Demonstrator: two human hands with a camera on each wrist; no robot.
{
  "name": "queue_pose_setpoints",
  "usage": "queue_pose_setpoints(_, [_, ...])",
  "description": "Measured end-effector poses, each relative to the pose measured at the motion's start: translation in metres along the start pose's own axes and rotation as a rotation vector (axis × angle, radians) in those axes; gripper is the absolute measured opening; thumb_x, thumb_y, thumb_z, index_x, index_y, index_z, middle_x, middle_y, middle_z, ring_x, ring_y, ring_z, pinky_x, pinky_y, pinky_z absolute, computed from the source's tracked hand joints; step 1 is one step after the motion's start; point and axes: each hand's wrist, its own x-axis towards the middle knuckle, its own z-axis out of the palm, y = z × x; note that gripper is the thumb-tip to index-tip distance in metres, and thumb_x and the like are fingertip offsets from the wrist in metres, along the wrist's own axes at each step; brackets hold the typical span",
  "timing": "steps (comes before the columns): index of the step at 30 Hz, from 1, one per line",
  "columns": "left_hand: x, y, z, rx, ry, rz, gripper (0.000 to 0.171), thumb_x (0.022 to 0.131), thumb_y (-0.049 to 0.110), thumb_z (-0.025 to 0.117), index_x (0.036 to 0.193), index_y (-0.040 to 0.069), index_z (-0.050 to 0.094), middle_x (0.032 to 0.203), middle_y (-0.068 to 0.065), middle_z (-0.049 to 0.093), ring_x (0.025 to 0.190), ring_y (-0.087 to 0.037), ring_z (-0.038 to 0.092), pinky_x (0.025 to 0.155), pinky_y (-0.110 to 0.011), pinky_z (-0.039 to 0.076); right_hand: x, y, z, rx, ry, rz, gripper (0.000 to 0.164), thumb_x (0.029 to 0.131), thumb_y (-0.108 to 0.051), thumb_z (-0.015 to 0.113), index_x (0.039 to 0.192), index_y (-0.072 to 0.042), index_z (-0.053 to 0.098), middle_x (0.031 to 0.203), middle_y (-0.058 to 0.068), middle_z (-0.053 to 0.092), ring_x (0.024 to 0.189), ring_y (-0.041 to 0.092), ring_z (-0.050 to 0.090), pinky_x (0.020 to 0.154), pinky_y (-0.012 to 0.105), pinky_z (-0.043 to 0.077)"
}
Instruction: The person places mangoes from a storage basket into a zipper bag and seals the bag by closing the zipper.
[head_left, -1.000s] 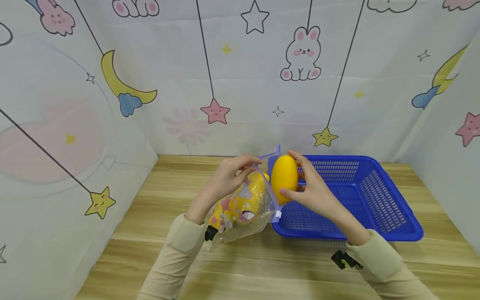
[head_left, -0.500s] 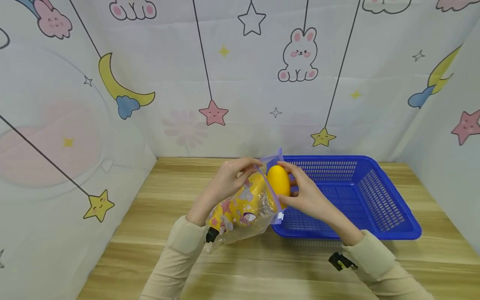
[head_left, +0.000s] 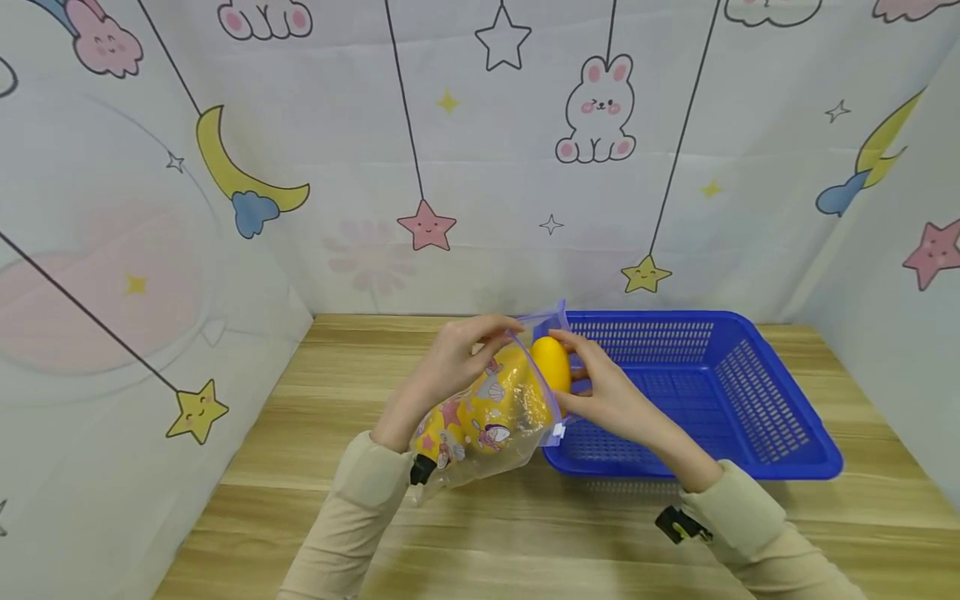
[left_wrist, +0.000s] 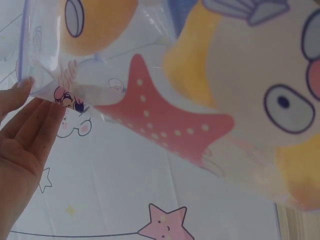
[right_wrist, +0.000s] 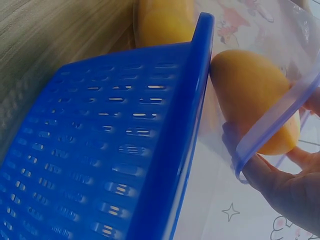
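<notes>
A clear zip bag (head_left: 487, 471) with lilac edges and printed sea pictures leans on the basket's left side, its mouth facing right. Yellow mangoes (right_wrist: 167, 22) show inside it; the print hides how many. My left hand (head_left: 459, 357) pinches the upper rim of the bag's mouth, thumb against fingers in the left wrist view. At the opening, my right hand (head_left: 611, 396) holds another yellow mango (head_left: 551, 367), fingers above and thumb below. In the right wrist view, this mango (right_wrist: 250, 95) is mostly inside, past the lilac rim.
A blue perforated plastic basket (head_left: 806, 446) stands to the right on the wood-grain table (head_left: 525, 542); its left rim sits close by the bag. A white printed curtain (head_left: 510, 183) encloses the back and both sides.
My right hand has moved left and slightly down, taking the mango from above the basket's left edge into the bag's mouth. The left hand stays on the bag's rim.
</notes>
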Motion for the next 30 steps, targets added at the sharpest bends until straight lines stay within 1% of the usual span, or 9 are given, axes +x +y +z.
queue_pose_setpoints(3, [-0.001,-0.001,0.0,0.001,0.006,0.008,0.02,0.095,0.004,0.056,0.112,0.004,0.067,0.109,-0.012,0.071,0.075,-0.024,0.071,0.066,-0.015,0.056,0.0,0.0,0.0,0.006,-0.008,0.001,0.076,0.088,-0.007,0.067,0.15,-0.016,0.025,0.14,0.019,0.037,0.106,0.035,0.061,0.074,0.025,0.06])
queue_pose_setpoints(7, [-0.001,-0.001,0.0,-0.013,0.002,0.007,0.02,0.096,0.004,0.056,0.112,0.004,0.067,0.109,-0.012,0.071,0.071,-0.024,0.07,0.062,-0.013,0.055,-0.001,-0.001,-0.001,0.022,-0.028,0.008,0.075,0.089,-0.007,0.065,0.151,-0.013,0.023,0.141,0.021,0.035,0.105,0.034,0.061,0.072,0.026,0.061])
queue_pose_setpoints(9, [-0.001,-0.001,0.0,-0.019,-0.002,0.005,0.02,0.096,0.005,0.056,0.112,0.004,0.067,0.109,-0.012,0.071,0.069,-0.023,0.07,0.06,-0.013,0.054,-0.001,-0.001,-0.001,-0.001,-0.027,0.018,0.074,0.09,-0.01,0.065,0.151,-0.012,0.023,0.14,0.023,0.037,0.104,0.033,0.062,0.073,0.028,0.061])
queue_pose_setpoints(11, [-0.001,0.0,0.0,-0.017,-0.004,0.004,0.02,0.096,0.005,0.056,0.112,0.004,0.067,0.11,-0.012,0.071,0.072,-0.023,0.071,0.06,-0.014,0.055,-0.002,-0.002,-0.002,-0.036,-0.015,0.028,0.073,0.091,-0.014,0.065,0.151,-0.014,0.024,0.139,0.022,0.039,0.104,0.031,0.063,0.075,0.03,0.06])
queue_pose_setpoints(12, [-0.001,0.0,0.0,-0.006,-0.003,0.004,0.019,0.096,0.005,0.056,0.111,0.004,0.067,0.109,-0.011,0.071,0.075,-0.022,0.071,0.063,-0.015,0.056,-0.001,-0.003,-0.003,-0.057,-0.007,0.034,0.072,0.092,-0.017,0.065,0.151,-0.014,0.025,0.138,0.022,0.041,0.103,0.031,0.064,0.076,0.031,0.06])
queue_pose_setpoints(18, [-0.002,0.0,-0.001,0.048,0.006,0.004,0.018,0.096,0.004,0.056,0.109,0.003,0.068,0.108,-0.01,0.072,0.091,-0.019,0.071,0.08,-0.024,0.059,-0.001,-0.01,-0.01,-0.135,0.045,0.032,0.056,0.093,-0.024,0.064,0.143,-0.01,0.042,0.133,0.017,0.049,0.103,0.027,0.064,0.078,0.035,0.058])
queue_pose_setpoints(24, [-0.003,0.0,-0.001,0.044,0.011,0.004,0.018,0.095,0.005,0.056,0.108,0.003,0.069,0.107,-0.01,0.072,0.091,-0.018,0.071,0.08,-0.025,0.059,0.0,-0.014,-0.023,-0.196,0.065,0.014,0.036,0.094,-0.024,0.062,0.128,-0.011,0.058,0.124,0.01,0.06,0.101,0.024,0.064,0.081,0.039,0.057])
queue_pose_setpoints(26, [-0.003,0.0,-0.001,0.046,0.014,0.004,0.018,0.095,0.005,0.057,0.108,0.004,0.069,0.107,-0.009,0.073,0.091,-0.018,0.071,0.081,-0.025,0.059,0.001,-0.015,-0.029,-0.215,0.072,0.009,0.032,0.095,-0.023,0.061,0.124,-0.009,0.061,0.123,0.01,0.062,0.101,0.024,0.064,0.084,0.041,0.056])
queue_pose_setpoints(30, [-0.003,0.0,-0.001,0.046,0.017,0.005,0.018,0.095,0.005,0.057,0.108,0.004,0.069,0.107,-0.009,0.073,0.093,-0.018,0.071,0.082,-0.025,0.058,0.005,-0.018,-0.039,-0.255,0.085,0.001,0.029,0.095,-0.02,0.061,0.121,-0.007,0.063,0.121,0.011,0.064,0.101,0.025,0.064,0.085,0.043,0.057])
